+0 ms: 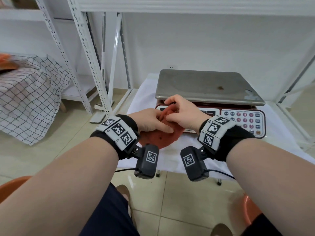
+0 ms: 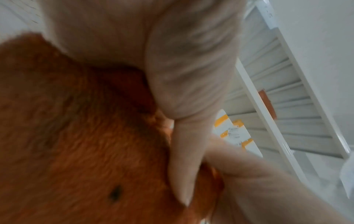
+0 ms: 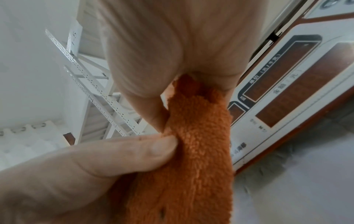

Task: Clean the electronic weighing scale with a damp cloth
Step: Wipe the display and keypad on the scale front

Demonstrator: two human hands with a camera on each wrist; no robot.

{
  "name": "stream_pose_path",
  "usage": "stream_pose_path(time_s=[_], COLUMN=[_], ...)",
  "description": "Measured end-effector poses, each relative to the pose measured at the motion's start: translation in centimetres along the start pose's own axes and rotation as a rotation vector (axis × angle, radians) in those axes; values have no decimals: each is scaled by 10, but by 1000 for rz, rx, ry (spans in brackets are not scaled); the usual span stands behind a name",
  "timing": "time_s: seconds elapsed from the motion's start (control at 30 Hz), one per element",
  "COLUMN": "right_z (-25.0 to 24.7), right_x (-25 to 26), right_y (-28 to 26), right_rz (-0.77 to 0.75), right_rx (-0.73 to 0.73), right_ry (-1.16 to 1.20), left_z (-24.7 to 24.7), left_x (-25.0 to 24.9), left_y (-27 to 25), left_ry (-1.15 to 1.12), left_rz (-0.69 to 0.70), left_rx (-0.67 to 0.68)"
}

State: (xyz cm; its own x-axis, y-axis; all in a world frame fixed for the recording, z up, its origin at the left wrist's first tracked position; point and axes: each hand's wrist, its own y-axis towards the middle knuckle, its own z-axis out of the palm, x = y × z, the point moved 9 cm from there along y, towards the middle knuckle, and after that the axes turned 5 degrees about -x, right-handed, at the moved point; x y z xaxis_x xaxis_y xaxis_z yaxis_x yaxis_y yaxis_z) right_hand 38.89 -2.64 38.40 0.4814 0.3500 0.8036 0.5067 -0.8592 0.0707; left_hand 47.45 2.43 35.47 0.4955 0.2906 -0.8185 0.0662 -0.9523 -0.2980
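The electronic scale (image 1: 242,122) has a steel weighing pan (image 1: 204,86) with a brown stain (image 1: 221,88) and a red-framed front panel with a keypad (image 1: 245,120). An orange-brown fluffy cloth (image 1: 158,138) hangs in front of the scale's left display. My left hand (image 1: 151,121) grips the cloth (image 2: 80,136), fingers curled into it. My right hand (image 1: 180,113) pinches a bunched fold of the cloth (image 3: 195,144) between thumb and fingers, just before the display panel (image 3: 298,84).
The scale stands on a small table with a white cover (image 1: 170,157). White metal shelving (image 1: 88,53) rises to the left and behind. A checked fabric (image 1: 30,99) covers something at far left. Orange stools (image 1: 247,208) sit near my knees.
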Motion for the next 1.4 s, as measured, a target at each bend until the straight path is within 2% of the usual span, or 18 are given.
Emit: stream_pose_path(time_s=[0.17,0.27,0.33,0.4,0.53,0.6,0.7,0.93,1.1,1.23,1.3,1.37,1.4], right_z=[-26,-47,-55,-59,-56,-54,-48,-42,-50,-58,-63,-64,-63], right_x=[-18,-29,-35,-40,-49,-53,-56,-66,-61,-67,-69,-71,-72], right_y=[2,-3,-6,-10,-15,-18,-23,-34,-30,-29,-31,-31,-30], right_rz=[7,-30,-50,-46,-8,0,-31,-25,-66,-60,-59,-82,-98], right_rx=[-181,-290,-318,-336,-313,-304,-291,-304,-335,-345,-374,-372,-369], right_ry=[-108,-327,-456,-542,-683,-723,-814,-808,-757,-719,-692,-694,-699], left_z=[-22,-40,-42,-43,-29,-17,-3,22,45,37,17,-1,-2], left_x=[-1,-13,-16,-12,-10,-11,-12,-12,-7,-12,-12,-8,-7], left_y=[7,-1,-6,-4,8,11,13,12,8,10,12,10,9], left_ry=[42,57,-28,-12,393,509,578,706,815,832,792,711,692], left_rz=[92,215,270,294,331,331,352,373,417,478,441,346,312], left_rx=[-285,-516,-603,-667,-702,-674,-654,-592,-461,-356,-459,-603,-634])
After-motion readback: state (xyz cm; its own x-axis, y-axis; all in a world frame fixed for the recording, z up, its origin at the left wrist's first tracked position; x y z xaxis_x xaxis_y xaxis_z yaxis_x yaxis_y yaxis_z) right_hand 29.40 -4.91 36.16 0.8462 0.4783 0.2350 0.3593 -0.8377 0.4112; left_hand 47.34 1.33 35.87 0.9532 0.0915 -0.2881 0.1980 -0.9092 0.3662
